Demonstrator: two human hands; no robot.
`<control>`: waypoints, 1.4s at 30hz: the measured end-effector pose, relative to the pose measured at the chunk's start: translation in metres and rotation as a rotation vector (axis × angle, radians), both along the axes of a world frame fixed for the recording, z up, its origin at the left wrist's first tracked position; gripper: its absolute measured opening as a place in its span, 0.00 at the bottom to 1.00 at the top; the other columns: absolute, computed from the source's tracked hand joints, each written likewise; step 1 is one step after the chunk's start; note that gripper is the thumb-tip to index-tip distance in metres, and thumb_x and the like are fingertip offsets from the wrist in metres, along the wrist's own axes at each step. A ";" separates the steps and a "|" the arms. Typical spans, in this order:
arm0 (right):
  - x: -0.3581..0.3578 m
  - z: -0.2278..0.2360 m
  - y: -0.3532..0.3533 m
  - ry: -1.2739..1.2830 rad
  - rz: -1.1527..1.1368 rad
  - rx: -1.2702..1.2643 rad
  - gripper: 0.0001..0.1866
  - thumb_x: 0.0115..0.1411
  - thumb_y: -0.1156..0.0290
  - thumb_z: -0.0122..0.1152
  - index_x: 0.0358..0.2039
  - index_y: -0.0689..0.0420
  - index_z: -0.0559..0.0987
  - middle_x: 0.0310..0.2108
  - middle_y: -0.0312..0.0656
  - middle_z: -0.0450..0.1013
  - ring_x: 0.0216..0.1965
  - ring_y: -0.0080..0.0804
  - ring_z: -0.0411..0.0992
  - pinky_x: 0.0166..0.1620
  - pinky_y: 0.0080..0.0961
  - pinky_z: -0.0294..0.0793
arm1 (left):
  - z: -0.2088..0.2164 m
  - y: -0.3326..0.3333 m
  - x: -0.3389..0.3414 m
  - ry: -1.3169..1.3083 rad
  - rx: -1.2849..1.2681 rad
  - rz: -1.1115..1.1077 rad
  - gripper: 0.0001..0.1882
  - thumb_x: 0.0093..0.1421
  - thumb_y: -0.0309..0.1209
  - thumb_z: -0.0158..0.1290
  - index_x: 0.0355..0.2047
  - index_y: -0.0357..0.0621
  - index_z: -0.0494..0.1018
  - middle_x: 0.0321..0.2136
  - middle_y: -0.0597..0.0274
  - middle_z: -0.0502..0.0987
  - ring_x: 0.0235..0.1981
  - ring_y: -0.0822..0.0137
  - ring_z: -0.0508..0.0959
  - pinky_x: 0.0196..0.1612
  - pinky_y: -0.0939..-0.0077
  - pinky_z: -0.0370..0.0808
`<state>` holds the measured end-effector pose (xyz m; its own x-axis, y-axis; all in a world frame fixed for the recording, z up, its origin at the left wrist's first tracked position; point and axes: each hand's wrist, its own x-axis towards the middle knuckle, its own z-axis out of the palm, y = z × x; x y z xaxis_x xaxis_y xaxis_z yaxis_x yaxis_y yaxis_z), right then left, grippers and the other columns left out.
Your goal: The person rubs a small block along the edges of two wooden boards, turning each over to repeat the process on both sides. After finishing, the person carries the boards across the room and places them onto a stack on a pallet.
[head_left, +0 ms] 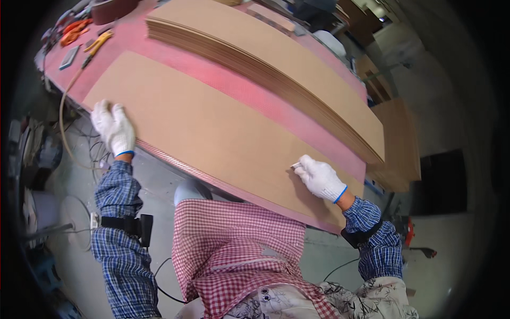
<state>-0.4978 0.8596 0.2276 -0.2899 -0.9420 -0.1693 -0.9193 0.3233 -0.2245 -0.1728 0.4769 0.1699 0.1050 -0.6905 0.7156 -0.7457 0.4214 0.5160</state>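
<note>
A long tan board lies flat on the pink-covered table in front of me, along its near edge. My left hand, in a white knit glove, rests flat over the board's near edge toward its left end, with the fingers stretched out. Over the right part of the board, my right hand, gloved the same way, is closed in a pinch. A small whitish piece sticks out between its thumb and fingers, close to the board's surface. Its kind is too small to make out.
Behind the board stands a long stack of similar tan boards. A yellow air gun with a hose lies at the far left, near an orange tool and a small light-coloured block. More tan boards stand beyond the right end.
</note>
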 end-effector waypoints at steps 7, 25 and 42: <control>-0.047 -0.001 0.166 -0.025 -0.508 0.040 0.09 0.62 0.61 0.52 0.35 0.52 0.72 0.30 0.50 0.76 0.35 0.53 0.73 0.36 0.45 0.72 | -0.006 -0.024 0.008 -0.057 0.045 0.096 0.29 0.60 0.42 0.47 0.52 0.26 0.64 0.55 0.36 0.64 0.58 0.44 0.62 0.61 0.58 0.57; -0.062 -0.034 0.228 0.195 -0.262 0.105 0.10 0.61 0.60 0.51 0.33 0.54 0.73 0.29 0.45 0.75 0.32 0.44 0.75 0.33 0.38 0.73 | -0.018 -0.051 0.030 -0.231 0.084 0.096 0.32 0.61 0.46 0.42 0.54 0.27 0.64 0.54 0.32 0.63 0.56 0.41 0.62 0.59 0.55 0.58; 0.009 -0.006 0.038 0.155 0.099 0.002 0.12 0.61 0.62 0.50 0.29 0.58 0.70 0.21 0.48 0.74 0.25 0.45 0.76 0.26 0.40 0.74 | 0.003 -0.014 0.013 -0.073 0.141 0.010 0.28 0.62 0.40 0.42 0.54 0.25 0.63 0.56 0.34 0.60 0.59 0.42 0.59 0.62 0.57 0.55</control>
